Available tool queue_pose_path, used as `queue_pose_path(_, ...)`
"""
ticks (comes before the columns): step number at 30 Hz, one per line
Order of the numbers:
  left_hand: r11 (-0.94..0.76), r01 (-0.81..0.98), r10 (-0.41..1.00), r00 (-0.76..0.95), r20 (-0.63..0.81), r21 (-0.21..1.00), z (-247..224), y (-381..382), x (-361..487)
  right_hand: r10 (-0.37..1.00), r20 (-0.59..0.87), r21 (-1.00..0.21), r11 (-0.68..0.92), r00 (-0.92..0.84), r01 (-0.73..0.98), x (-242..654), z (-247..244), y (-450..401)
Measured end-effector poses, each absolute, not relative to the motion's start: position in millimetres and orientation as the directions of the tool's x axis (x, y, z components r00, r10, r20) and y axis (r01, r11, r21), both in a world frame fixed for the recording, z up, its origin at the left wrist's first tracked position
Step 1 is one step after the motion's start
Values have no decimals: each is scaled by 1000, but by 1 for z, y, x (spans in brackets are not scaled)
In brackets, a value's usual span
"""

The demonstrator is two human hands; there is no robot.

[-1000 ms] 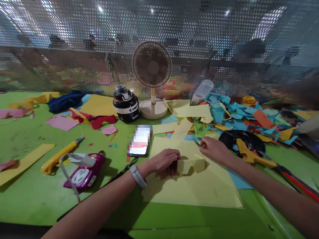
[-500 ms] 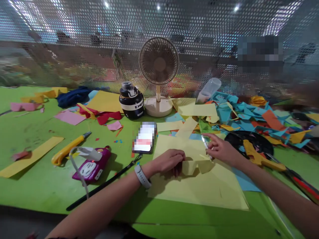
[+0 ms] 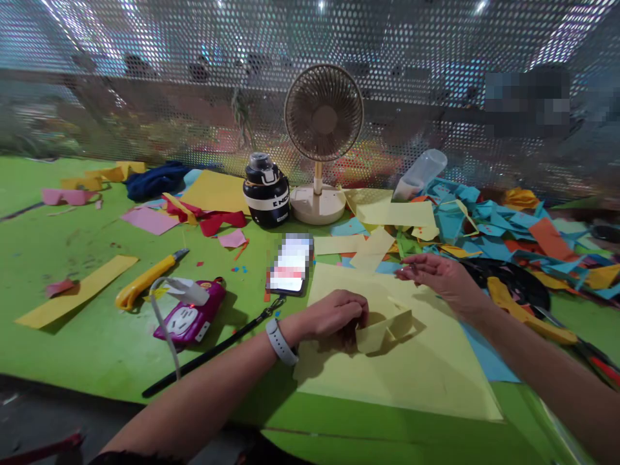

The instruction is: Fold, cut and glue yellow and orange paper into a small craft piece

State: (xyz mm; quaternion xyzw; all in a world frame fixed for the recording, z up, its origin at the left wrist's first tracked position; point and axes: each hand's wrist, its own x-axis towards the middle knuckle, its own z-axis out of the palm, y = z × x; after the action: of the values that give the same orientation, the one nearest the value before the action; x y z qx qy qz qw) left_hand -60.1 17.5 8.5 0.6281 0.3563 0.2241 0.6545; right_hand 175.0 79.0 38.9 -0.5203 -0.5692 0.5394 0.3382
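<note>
My left hand (image 3: 343, 313), with a pale watch on its wrist, is closed on one end of a folded strip of pale yellow paper (image 3: 375, 337). The strip stands on edge, creased, over a large pale yellow sheet (image 3: 397, 386). Beyond the strip, up and to the right, my right hand (image 3: 436, 281) hovers above the sheet's far edge. Its thumb and fingertips come together; what lies between them, if anything, is too small to make out. It does not touch the folded strip.
A phone (image 3: 290, 265) and strap lie left of the sheet, beside a purple power adapter (image 3: 186, 323) and yellow-handled cutter (image 3: 148, 281). Behind stand a black bottle (image 3: 266, 197) and fan (image 3: 317, 206). Paper scraps (image 3: 504, 219) and a yellow-handled tool (image 3: 523, 310) lie right.
My right hand has lifted away from the folded strip, and the slim silvery thing it held no longer shows. The left hand keeps the strip. The whole view has shifted slightly.
</note>
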Motion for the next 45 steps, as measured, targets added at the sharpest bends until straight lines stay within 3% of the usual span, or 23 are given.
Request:
queue_pose_path(6, -28, 223, 776, 620, -120, 974, 13, 20, -63, 985, -23, -933, 41, -173, 359, 157, 41, 81)
queue_pose_path(9, -24, 240, 777, 615, -133, 970, 13, 20, -62, 984, -25, -954, 30, -179, 297, 143, 41, 87)
queue_pose_path(13, -43, 241, 769, 628, -122, 970, 11, 20, -61, 958, -61, -976, 2, -281, 218, 117, 38, 98)
queue_pose_path(25, -153, 293, 756, 650, -79, 944, 5, 23, -64, 872, 94, -901, 280, -480, 333, 58, 8, 126)
queue_pose_path(30, -179, 330, 773, 630, -75, 927, 6, 22, -64, 849, 87, -863, 326, -521, 386, 70, 6, 123)
queue_pose_path(37, -126, 315, 777, 621, -104, 941, 7, 21, -64, 905, 96, -822, 307, -415, 479, 146, 36, 112)
queue_pose_path(39, -66, 291, 768, 625, -138, 954, 9, 20, -64, 922, 125, -743, 331, -366, 581, 175, 45, 105)
queue_pose_path(43, 37, 292, 767, 604, -215, 956, 14, 20, -65, 935, 129, -295, 355, -331, 887, 218, 49, 94)
queue_pose_path(45, -14, 316, 797, 576, -180, 949, 15, 21, -66, 943, 75, -162, 332, -324, 929, 227, 41, 91)
